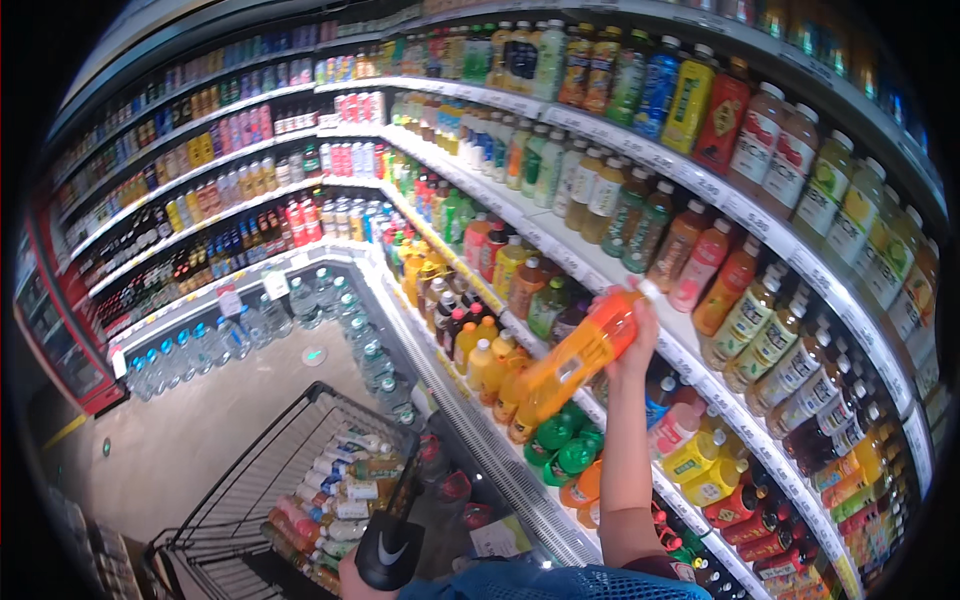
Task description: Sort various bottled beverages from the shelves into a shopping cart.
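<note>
Object: large plastic bottle of orange drink with a white cap and a red-orange upper part [577,368]. It is in the air in front of the right-hand shelving, tilted, cap toward the upper right and base toward the lower left.

Your bare right hand [640,338] is closed around its cap end, arm extended. The grip sits high, so the base is probably the end likeliest to swing. Suggest firm fingers, a quiet wrist, and the base lifted clear of neighbours before any turn; a full bottle may well pull downward at that end.

Nearest to the base in view: squat green plastic bottles [572,452] and rounded yellow-orange juice bottles [484,368]. I cannot tell whether the base touches any. Behind the hand runs a white shelf [590,255] with a pale label strip along its front; allow your knuckles room there.

Your left hand [352,577] shows only partly at the lower edge, beside a black plastic handle piece with a pale curved mark [388,550]; cannot tell whether it grips.

Farther out: black wire shopping cart [365,408], bottles with coloured labels [350,488] lying sideways inside, over a beige floor [200,440].
</note>
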### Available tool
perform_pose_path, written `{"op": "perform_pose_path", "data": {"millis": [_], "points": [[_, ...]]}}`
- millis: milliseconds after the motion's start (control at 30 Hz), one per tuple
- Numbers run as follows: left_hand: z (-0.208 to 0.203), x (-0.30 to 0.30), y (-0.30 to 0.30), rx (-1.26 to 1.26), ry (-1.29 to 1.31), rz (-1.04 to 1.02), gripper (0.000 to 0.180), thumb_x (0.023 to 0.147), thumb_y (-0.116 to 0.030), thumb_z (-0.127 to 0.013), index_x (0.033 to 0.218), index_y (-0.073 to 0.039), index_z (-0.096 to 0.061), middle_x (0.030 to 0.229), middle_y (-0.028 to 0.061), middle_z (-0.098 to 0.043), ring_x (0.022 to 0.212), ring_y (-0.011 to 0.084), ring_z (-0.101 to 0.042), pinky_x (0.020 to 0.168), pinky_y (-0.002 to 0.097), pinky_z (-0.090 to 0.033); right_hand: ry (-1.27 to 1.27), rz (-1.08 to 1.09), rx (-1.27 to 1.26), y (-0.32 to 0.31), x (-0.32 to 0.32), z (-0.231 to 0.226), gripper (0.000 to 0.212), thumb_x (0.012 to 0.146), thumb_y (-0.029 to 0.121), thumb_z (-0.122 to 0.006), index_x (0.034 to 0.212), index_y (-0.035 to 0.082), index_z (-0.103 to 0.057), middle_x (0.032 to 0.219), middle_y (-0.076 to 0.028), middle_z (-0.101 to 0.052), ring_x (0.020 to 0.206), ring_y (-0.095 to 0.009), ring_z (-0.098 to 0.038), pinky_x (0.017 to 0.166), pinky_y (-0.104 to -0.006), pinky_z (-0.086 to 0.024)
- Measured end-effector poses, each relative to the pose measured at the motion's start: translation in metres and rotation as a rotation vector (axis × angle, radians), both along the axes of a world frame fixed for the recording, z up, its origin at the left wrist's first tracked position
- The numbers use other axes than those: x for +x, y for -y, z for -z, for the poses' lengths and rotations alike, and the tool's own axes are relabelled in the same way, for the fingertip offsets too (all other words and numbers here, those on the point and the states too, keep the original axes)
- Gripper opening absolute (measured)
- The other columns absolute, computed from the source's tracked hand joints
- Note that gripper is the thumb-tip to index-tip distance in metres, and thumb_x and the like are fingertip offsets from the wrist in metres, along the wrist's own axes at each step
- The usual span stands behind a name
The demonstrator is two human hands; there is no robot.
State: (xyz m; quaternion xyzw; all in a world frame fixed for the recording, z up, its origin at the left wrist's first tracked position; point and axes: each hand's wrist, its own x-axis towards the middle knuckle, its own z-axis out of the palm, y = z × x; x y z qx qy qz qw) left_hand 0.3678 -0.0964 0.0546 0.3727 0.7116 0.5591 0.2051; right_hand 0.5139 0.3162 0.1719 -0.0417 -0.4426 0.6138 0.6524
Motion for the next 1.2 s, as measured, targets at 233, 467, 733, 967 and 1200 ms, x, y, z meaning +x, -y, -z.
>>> {"op": "perform_pose_path", "data": {"millis": [233, 467, 733, 967, 1200], "points": [[-0.026, -0.015, 0.011, -0.119, -0.291, -0.008, 0.045, 0.053, -0.019, -0.074, 0.095, -0.006, -0.061, 0.084, 0.0145, -0.062, 0.083, 0.0329, -0.06, 0.072, 0.0372, -0.048, 0.451, -0.894, -0.208, 0.11, -0.128, 0.064, 0.035, 0.083, 0.016, -0.06, 0.113, -0.001, -0.053, 0.092, -0.013, -0.063, 0.081, -0.021, -0.063, 0.073, -0.0318, -0.052], [-0.011, -0.028, 0.051, -0.293, -0.368, -0.08, 0.052, 0.051, -0.024, -0.074, 0.098, -0.006, -0.059, 0.087, 0.0138, -0.062, 0.082, 0.0333, -0.059, 0.073, 0.0393, -0.048, 0.838, -1.117, -0.24, 0.219, -0.225, 0.146, 0.029, 0.08, 0.01, -0.065, 0.106, 0.001, -0.056, 0.087, -0.008, -0.063, 0.077, -0.015, -0.062, 0.069, -0.0284, -0.051], [0.038, -0.03, 0.155, -0.206, 0.006, -0.485, 0.048, 0.053, -0.02, -0.074, 0.097, -0.005, -0.061, 0.085, 0.0144, -0.064, 0.081, 0.0328, -0.063, 0.072, 0.0368, -0.049, 0.65, -0.655, -0.959, 0.241, -0.354, 0.356, 0.021, 0.077, 0.01, -0.066, 0.092, 0.002, -0.055, 0.085, -0.01, -0.059, 0.073, -0.02, -0.061, 0.062, -0.0341, -0.054], [0.032, -0.034, 0.21, -0.162, 0.211, -0.79, 0.052, 0.058, -0.007, -0.073, 0.108, -0.001, -0.058, 0.099, 0.0101, -0.065, 0.091, 0.0154, -0.062, 0.079, 0.029, -0.048, 0.816, 0.16, -1.397, 0.348, -0.404, 0.403, 0.044, 0.077, 0.022, -0.069, 0.107, -0.003, -0.05, 0.101, -0.013, -0.058, 0.077, -0.027, -0.063, 0.063, -0.038, -0.057], [0.071, -0.026, 0.238, -0.419, 0.112, -0.852, 0.044, 0.079, -0.015, -0.064, 0.119, -0.004, -0.049, 0.099, 0.0162, -0.063, 0.093, 0.0304, -0.061, 0.075, 0.0332, -0.047, 0.896, -0.195, -1.452, 0.395, -0.413, 0.406, 0.047, 0.079, 0.028, -0.067, 0.11, -0.002, -0.049, 0.103, -0.015, -0.058, 0.079, -0.031, -0.063, 0.064, -0.0403, -0.056]]}}
